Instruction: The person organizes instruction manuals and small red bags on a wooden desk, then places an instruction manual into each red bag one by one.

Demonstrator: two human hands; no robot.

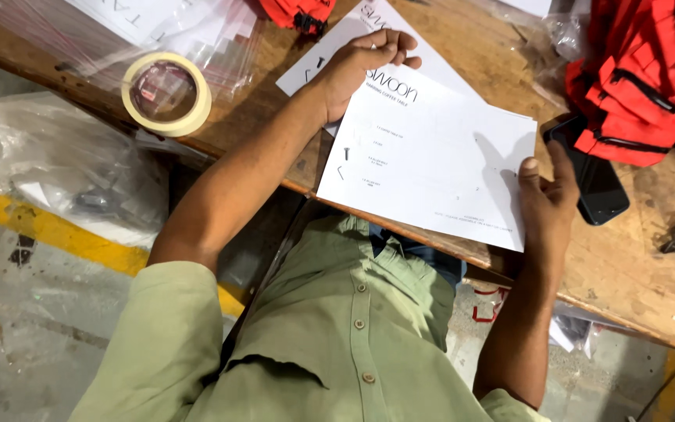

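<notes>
A white printed sheet (pixel 431 156) lies on the wooden table (pixel 626 258), partly over a second white sheet (pixel 353 35). My left hand (pixel 365 66) presses flat on the top left corner of the upper sheet, fingers curled. My right hand (pixel 544 203) holds the sheet's right edge near its lower corner, thumb on the paper. A black phone (pixel 595 176) lies just right of my right hand.
A roll of cream masking tape (pixel 167 94) sits at the table's left on clear plastic bags (pixel 197 31). Red fabric items (pixel 650 78) are piled at the right. A plastic bag (pixel 64 164) lies on the concrete floor by a yellow line (pixel 48 230).
</notes>
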